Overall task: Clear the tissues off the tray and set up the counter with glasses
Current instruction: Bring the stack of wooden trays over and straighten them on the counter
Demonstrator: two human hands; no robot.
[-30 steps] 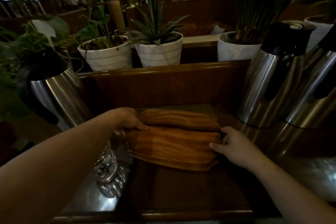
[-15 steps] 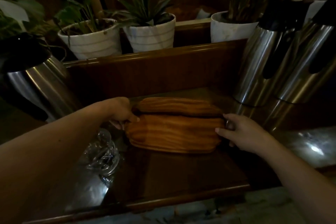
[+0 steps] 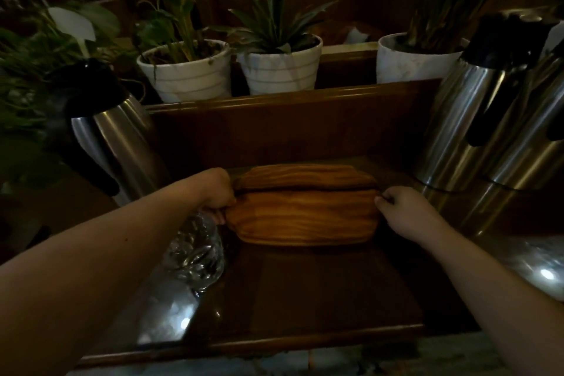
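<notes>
Compared with half a second ago, your hands are sitting a little differently on the tray (image 3: pixel 302 217): your left hand (image 3: pixel 218 192) is now curling tighter round the left end, knuckles up and fingers tucking under the rim, and your right hand (image 3: pixel 403 207) is drawing its fingers in against the right end instead of spreading them. Both hands are gripping the tray, one at each end. The tray itself is lying where it was, on the dark counter (image 3: pixel 305 293), close to the wooden back panel, with what looks like a second ribbed wooden piece (image 3: pixel 305 177) lying just behind it and touching it.

A clear glass (image 3: pixel 195 256) is standing on the counter just beside the tray's left end, right below your left wrist; your forearm is covering part of its rim. The light is low, so you cannot tell whether any tissues are lying on the tray. Steel flasks are standing at both sides: one at the left (image 3: pixel 113 137), two at the right (image 3: pixel 476 119), the far one cut off by the frame edge. White plant pots (image 3: pixel 186 76) are lining the ledge behind the panel
</notes>
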